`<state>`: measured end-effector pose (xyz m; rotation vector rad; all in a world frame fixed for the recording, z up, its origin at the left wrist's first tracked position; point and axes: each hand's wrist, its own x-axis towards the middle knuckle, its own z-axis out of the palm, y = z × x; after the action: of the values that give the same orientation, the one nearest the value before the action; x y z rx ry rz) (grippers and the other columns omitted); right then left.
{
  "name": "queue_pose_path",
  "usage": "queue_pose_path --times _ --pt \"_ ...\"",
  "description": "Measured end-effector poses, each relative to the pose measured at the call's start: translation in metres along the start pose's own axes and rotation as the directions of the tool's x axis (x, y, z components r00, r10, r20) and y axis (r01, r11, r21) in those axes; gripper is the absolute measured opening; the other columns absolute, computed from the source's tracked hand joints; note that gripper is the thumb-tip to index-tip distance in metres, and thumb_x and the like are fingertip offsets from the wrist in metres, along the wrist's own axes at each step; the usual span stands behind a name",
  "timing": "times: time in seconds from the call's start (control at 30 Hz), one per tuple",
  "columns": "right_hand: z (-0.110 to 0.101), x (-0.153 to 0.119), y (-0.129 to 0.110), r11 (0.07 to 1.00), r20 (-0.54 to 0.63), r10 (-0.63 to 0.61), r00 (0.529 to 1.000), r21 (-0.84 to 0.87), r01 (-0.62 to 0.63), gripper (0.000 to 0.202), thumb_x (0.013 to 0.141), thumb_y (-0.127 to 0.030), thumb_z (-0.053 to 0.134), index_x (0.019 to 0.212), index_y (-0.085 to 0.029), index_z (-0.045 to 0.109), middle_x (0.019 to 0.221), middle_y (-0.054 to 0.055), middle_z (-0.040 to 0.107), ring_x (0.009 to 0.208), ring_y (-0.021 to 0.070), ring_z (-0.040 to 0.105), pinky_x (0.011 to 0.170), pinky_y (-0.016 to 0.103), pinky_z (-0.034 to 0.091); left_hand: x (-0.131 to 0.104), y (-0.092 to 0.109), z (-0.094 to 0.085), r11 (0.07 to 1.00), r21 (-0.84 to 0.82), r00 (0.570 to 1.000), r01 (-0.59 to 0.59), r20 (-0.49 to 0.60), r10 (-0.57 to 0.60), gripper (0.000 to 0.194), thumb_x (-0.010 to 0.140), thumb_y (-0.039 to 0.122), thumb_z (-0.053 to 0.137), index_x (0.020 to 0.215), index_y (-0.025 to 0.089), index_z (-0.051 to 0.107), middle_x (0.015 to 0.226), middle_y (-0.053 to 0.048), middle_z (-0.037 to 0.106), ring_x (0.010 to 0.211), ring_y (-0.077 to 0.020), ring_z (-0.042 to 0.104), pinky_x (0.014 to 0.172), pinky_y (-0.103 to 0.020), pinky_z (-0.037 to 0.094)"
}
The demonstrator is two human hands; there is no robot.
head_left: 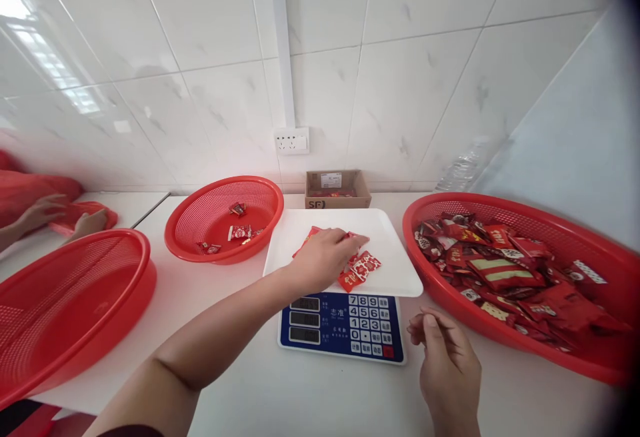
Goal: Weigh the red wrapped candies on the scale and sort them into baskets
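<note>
Altogether, three red baskets (75, 304), one scale (345, 334), left hand (323, 257) over packets (365, 266)

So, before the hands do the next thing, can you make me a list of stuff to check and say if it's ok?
1. Left hand at the packets: ok, it's right over them.
2. Right hand holding nothing: cannot tell, its fingers are curled.
3. Tray sitting on the scale: ok.
4. Scale's numbers readable: not ok, the screens look too dim here.
5. Every packet on the tray countable: not ok, the left hand covers some.
6. Packets in the right basket: ok, there are lots.
</note>
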<state>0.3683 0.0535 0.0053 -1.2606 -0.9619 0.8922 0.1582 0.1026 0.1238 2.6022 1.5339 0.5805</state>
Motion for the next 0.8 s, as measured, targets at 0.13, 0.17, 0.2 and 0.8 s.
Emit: queue_pose_path --times 0.13,0.17,0.2,0.8 --pt "0.000 -0.007 0.002 0.985 -0.094 -0.158 0.983 0.061 0.164 0.025 0.083 -0.040 0.059 0.091 -0.017 0.060 0.066 0.000 0.057 0.059 0.0126 0.051 0.058 0.028 0.041 -0.041 0.005 -0.018 0.837 -0.516 0.937 0.182 -0.167 -0.307 0.032 0.092 0.030 0.047 0.123 0.025 0.049 0.095 -0.003 0.060 0.081 -0.0139 0.056 0.073 -0.026 0.047" --pt "0.000 -0.010 0.002 0.970 -0.116 -0.224 0.968 0.067 0.232 0.022 0.084 -0.038 0.059 0.091 -0.016 0.060 0.064 -0.001 0.056 0.058 0.0127 0.051 0.057 0.028 0.041 -0.055 0.008 -0.018 0.782 -0.586 0.922 0.213 -0.145 -0.360 0.033 0.090 0.032 0.050 0.122 0.025 0.050 0.087 -0.001 0.060 0.072 -0.0122 0.054 0.066 -0.024 0.046" --pt "-0.001 -0.013 0.001 0.952 -0.123 -0.290 0.949 0.063 0.299 0.020 0.084 -0.035 0.059 0.091 -0.016 0.060 0.063 -0.001 0.056 0.057 0.0130 0.052 0.055 0.028 0.041 -0.069 0.012 -0.016 0.733 -0.634 0.912 0.247 -0.105 -0.397 0.034 0.088 0.033 0.055 0.121 0.024 0.050 0.081 0.001 0.058 0.066 -0.0108 0.051 0.061 -0.023 0.044" --pt "0.023 -0.060 -0.036 0.803 0.877 -0.204 0.436 -0.104 0.586 0.043 0.096 -0.040 0.034 0.060 -0.019 0.045 0.054 -0.003 0.050 0.050 0.0086 0.047 0.048 0.021 0.032 -0.144 0.048 0.042 0.410 -0.791 0.891 0.453 0.395 -0.222 0.032 0.075 0.042 0.066 0.090 0.019 0.050 0.072 0.004 0.050 0.062 -0.0100 0.043 0.058 -0.021 0.038"
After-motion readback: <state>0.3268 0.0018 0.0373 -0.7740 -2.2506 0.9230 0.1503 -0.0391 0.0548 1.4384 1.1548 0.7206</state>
